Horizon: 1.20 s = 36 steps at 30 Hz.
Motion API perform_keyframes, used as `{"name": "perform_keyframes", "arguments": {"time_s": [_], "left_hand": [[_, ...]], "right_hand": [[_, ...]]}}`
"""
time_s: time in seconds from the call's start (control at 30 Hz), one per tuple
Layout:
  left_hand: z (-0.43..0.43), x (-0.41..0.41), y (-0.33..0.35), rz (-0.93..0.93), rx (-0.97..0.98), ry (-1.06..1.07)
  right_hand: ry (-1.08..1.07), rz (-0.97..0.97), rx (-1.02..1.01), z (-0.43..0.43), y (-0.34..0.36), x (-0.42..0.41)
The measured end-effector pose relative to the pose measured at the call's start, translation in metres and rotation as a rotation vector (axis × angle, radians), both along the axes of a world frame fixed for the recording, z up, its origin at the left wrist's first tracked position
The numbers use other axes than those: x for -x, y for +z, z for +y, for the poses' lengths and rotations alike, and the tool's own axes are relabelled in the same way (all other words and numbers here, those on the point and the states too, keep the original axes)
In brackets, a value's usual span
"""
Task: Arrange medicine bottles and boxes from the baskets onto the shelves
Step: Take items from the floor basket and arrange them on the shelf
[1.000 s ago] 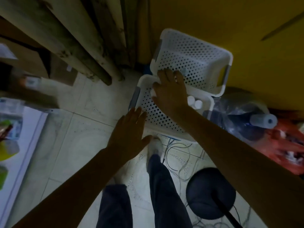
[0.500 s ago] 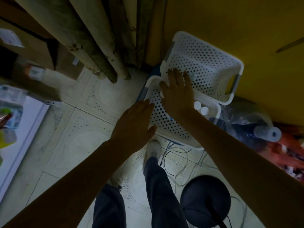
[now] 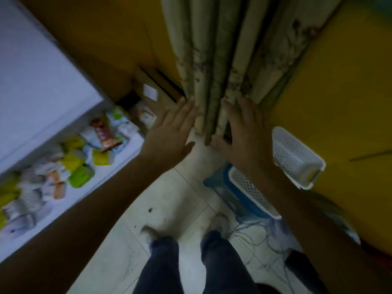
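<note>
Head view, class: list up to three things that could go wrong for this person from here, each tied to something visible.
1. Loose cables lie on the floor by the right shoe; a step could catch them.
2. The left hand and right hand, both open and empty, are near the leaning wooden poles; a knock might topple them.
3. The upper basket appears tilted against the yellow wall above the lower basket; it may slip.

No legible text, pkgs on shelf [image 3: 118,166] blurred, box label [image 3: 150,92] unreadable
</note>
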<state>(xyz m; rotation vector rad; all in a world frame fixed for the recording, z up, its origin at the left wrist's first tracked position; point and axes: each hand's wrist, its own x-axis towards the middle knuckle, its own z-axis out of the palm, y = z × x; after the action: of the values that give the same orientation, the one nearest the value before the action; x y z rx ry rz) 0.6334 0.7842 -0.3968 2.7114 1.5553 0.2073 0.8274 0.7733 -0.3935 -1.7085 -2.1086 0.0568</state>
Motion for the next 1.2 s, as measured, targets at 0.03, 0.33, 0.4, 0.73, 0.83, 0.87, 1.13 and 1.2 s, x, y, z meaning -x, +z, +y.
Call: {"name": "perform_keyframes", "arguments": {"time_s": [0.03,0.33,0.4,0.73,0.83,0.87,1.13,1.2], "left_hand": [[-0.003,0.026,0.021,0.011,-0.080,0.035],[-0.088,0.286,0.192,0.143,-0.550,0.465],[-0.114,0.335,0.216,0.168,-0.608,0.548],[-0.153,0.492,0.295,0.144,-0.722,0.835],[-0.133,0.512,0.299,0.077,-0.718,0.835],[-0.125,0.517,0.298,0.061,-0.719,0.832],[-0.057,0.537,0.302,-0.238,-0.635,0.884],[-0.043,0.545,0.303,-0.345,-0.605,0.883]], "right_hand": [[0.047,-0.008,-0.055,0.001,0.022,0.025],[0.539,0.163,-0.431,-0.010,0.183,0.294],[0.651,0.202,-0.498,-0.014,0.205,0.351],[0.955,0.171,-0.628,0.007,0.322,0.551],[0.980,0.020,-0.517,0.040,0.365,0.598],[0.985,-0.035,-0.510,0.050,0.380,0.615],[1.071,-0.527,-0.140,0.122,0.455,0.761],[1.085,-0.644,-0.088,0.132,0.449,0.787]]}}
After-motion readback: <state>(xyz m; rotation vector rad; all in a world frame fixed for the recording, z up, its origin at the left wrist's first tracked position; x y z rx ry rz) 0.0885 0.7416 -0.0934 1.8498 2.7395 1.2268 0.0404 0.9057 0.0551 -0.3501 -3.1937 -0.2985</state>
